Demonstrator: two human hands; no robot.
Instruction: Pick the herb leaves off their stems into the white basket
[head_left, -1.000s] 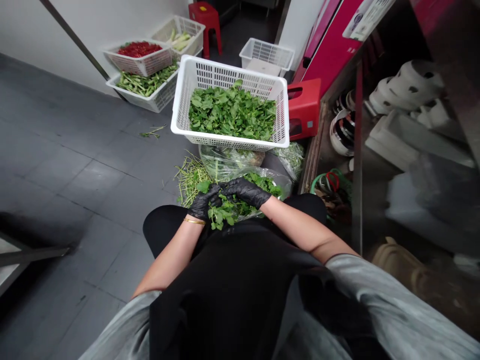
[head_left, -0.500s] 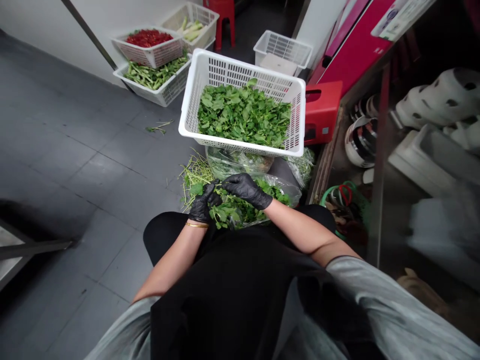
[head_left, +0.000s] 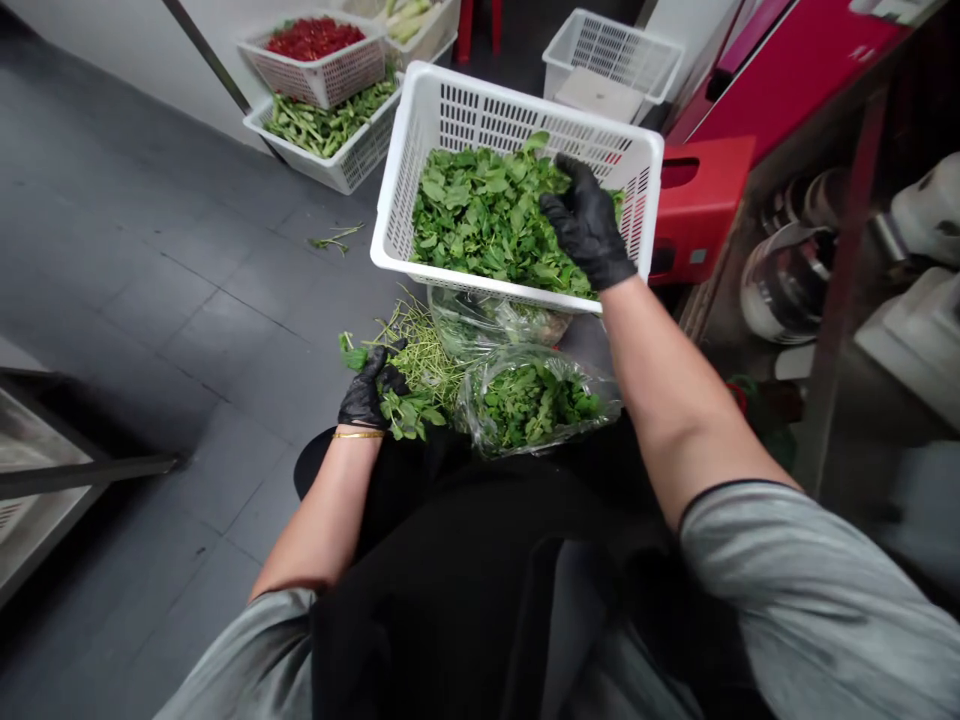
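My left hand (head_left: 369, 388), in a black glove, is closed around a small bunch of leafy greens (head_left: 411, 412). Leaves stick out on both sides of the fist, beside a heap of thin green stems (head_left: 420, 345). Over the right part of a white slotted basket (head_left: 390, 215), my gloved right hand (head_left: 589, 220) reaches down with thumb and fingers apart. Its fingertips are at the pile of picked green leaves (head_left: 480, 215) inside. Between my arms, a clear plastic bag (head_left: 469, 410) lies open with more leafy greens (head_left: 536, 400) in it.
Behind the basket on the left stand crates of red chillies (head_left: 315, 40) and cut green vegetables (head_left: 319, 125). A white crate (head_left: 611, 50) is at the back, a red stool (head_left: 705, 205) to the right. A metal shelf (head_left: 825, 330) with containers runs along the right side.
My right hand has left the bunch and moved up and right into the basket, its fingers opening. My left hand has shifted left, still holding the greens. The view has turned slightly.
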